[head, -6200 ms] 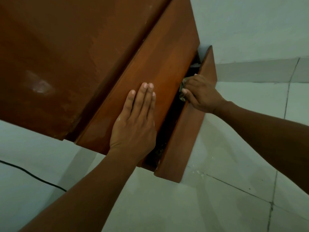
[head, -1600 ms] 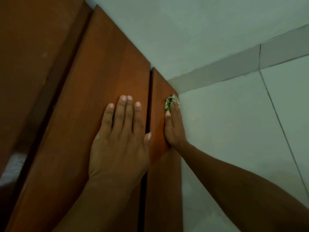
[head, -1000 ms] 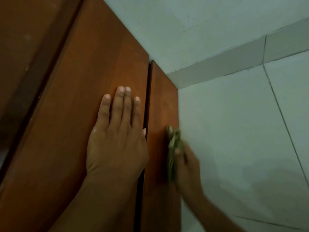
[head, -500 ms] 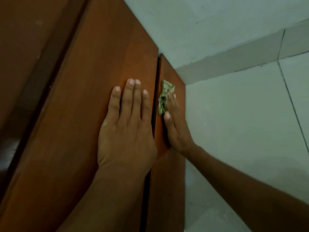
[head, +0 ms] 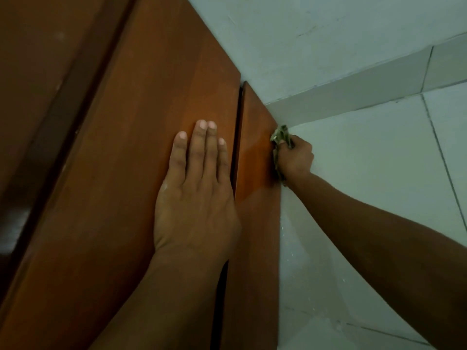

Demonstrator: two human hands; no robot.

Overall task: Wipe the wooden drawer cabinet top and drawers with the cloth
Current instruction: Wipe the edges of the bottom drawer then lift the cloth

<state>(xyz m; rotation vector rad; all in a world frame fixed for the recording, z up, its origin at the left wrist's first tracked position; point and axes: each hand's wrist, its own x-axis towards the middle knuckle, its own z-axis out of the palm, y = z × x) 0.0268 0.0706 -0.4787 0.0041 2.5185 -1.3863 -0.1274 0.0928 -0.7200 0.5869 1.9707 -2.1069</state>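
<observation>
Head camera looks steeply down the front of the wooden drawer cabinet [head: 106, 173], whose reddish-brown panels fill the frame from about 9 o'clock through to the centre. A small crumpled green cloth [head: 280, 137] sits at the outer edge of the lower drawer front [head: 255, 173], a little toward 2 o'clock from the middle of the view. The right hand [head: 294, 157] is curled closed around the cloth, pressing it against that drawer's right edge, with a bit of fabric sticking out above the knuckles. Toward 9 o'clock from it, the left hand [head: 197, 193] lies flat and spread wide on the drawer front above [head: 141, 152], fingers together and pointing up the panel, gripping nothing. A thin dark gap [head: 236, 137] separates the two drawer fronts. From 12 round to 5 o'clock runs a pale wall [head: 316, 34], and below it a pale tiled floor [head: 379, 185] with dark grout lines.
</observation>
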